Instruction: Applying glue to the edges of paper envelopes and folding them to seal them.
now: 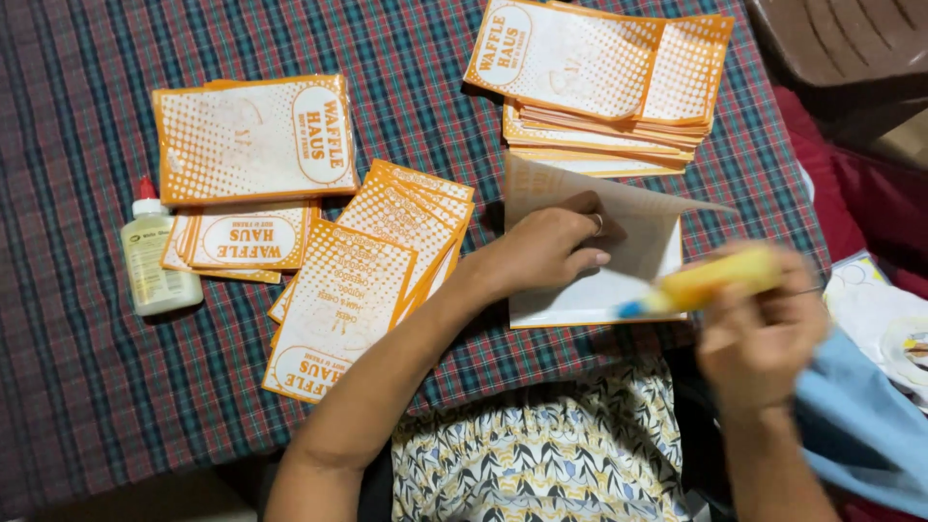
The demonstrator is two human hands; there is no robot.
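A plaid-clothed surface (87, 387) carries everything, with its near edge running just in front of the person's lap. On it lie orange-and-white printed paper bags in groups: a tall stack (599, 87) at the far right, a smaller stack (253, 140) at the far left, and a fanned heap (362, 280) near the middle. Between the tall stack and the near edge lies the open paper bag (590, 290), its flap folded up and its long axis running left to right. The left hand (551, 249) rests flat on this bag's left part, fingers spread and pressing it down, grasping nothing. The right hand (759, 338) is blurred, closed around a yellow glue stick (701, 280) whose blue tip points left, over the bag's lower right edge. A white glue bottle (155, 256) with a red cap stands well apart at the far left, nearer the left hand's side.
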